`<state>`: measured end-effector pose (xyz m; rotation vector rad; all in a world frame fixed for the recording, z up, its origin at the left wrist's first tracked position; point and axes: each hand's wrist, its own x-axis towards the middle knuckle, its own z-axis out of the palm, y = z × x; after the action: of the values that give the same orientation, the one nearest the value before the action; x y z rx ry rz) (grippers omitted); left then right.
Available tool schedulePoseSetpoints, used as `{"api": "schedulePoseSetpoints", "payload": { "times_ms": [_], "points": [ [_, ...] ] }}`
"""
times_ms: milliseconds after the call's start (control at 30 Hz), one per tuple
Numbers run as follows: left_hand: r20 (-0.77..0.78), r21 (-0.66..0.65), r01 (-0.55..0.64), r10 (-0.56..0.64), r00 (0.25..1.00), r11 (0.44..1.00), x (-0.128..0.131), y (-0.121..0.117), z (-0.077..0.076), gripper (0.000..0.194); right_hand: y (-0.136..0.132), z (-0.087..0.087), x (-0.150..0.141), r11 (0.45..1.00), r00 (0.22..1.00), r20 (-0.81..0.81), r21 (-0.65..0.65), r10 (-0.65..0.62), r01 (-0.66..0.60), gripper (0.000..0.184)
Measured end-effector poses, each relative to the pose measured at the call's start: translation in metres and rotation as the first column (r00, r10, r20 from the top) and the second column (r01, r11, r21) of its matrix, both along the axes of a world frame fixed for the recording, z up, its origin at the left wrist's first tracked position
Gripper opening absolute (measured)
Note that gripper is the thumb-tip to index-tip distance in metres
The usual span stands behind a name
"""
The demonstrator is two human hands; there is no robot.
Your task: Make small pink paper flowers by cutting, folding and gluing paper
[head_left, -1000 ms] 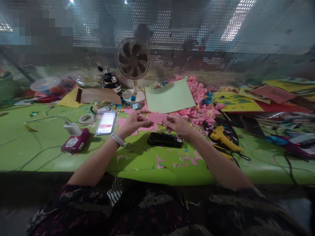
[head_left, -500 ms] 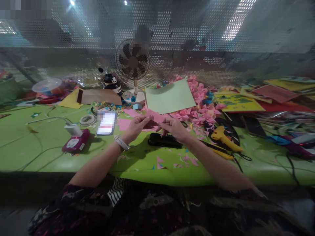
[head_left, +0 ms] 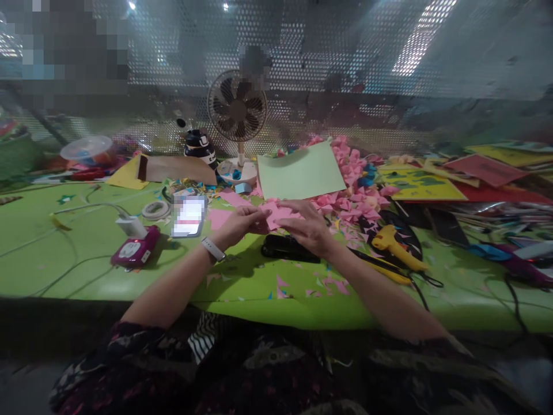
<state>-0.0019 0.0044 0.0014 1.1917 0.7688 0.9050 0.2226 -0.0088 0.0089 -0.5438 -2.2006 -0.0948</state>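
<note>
A small pink paper piece (head_left: 276, 215) is held up over the table in front of me. My left hand (head_left: 242, 225), wearing a white wristband, pinches its left side between thumb and fingers. My right hand (head_left: 310, 227) is at the paper's right side, its fingers stretched and apart, the tips touching or close to it. Below the hands lies a long black object (head_left: 285, 248), partly covered by my right hand. More flat pink paper (head_left: 219, 219) rests beside my left hand. Behind the hands, a pale green sheet (head_left: 298, 173) leans on a heap of folded pink paper pieces (head_left: 343, 158).
A lit phone (head_left: 189, 216), a tape roll (head_left: 156, 210) and a purple power socket (head_left: 136, 248) with cables are on the left. To the right lie a yellow glue gun (head_left: 397, 248) and a dark phone (head_left: 447, 226). A fan (head_left: 237, 106) stands behind. Pink scraps (head_left: 332, 283) litter the front.
My right hand's fingers have loosened from a pinch and spread apart. The pink paper is now turned flatter towards me. My left hand keeps its pinch; the view has shifted slightly.
</note>
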Motion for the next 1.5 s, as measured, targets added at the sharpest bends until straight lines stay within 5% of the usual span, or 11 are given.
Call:
{"api": "schedulePoseSetpoints", "payload": {
  "times_ms": [67,167,400,600,1200,1500],
  "points": [
    [-0.036,0.018,-0.011,0.012,0.999,1.000,0.001,-0.002,0.001,0.039,-0.001,-0.001,0.000,0.992,0.998,0.058,0.125,-0.020,0.012,0.022],
    [-0.074,0.055,-0.020,0.024,0.997,0.998,0.003,-0.003,0.002,0.040,-0.003,-0.002,-0.001,0.992,0.996,0.091,0.124,-0.019,0.008,0.020],
    [-0.033,0.087,0.070,-0.067,0.997,0.994,0.012,-0.014,0.003,0.048,-0.012,-0.001,-0.016,0.973,0.961,-0.261,-0.230,-0.092,0.031,0.011],
    [-0.060,0.156,0.119,-0.111,0.992,0.980,0.013,-0.019,0.008,0.044,-0.014,-0.004,-0.022,0.802,0.884,-0.429,-0.586,-0.186,-0.116,0.024],
    [-0.098,0.178,0.128,-0.112,0.989,0.976,0.015,-0.021,0.007,0.049,-0.017,-0.005,-0.024,0.846,0.891,-0.404,-0.531,-0.210,-0.042,0.030],
    [-0.095,0.181,0.140,-0.124,0.988,0.974,0.015,-0.021,0.008,0.045,-0.021,0.001,-0.025,0.813,0.885,-0.408,-0.579,-0.224,-0.061,0.034]
  ]
}}
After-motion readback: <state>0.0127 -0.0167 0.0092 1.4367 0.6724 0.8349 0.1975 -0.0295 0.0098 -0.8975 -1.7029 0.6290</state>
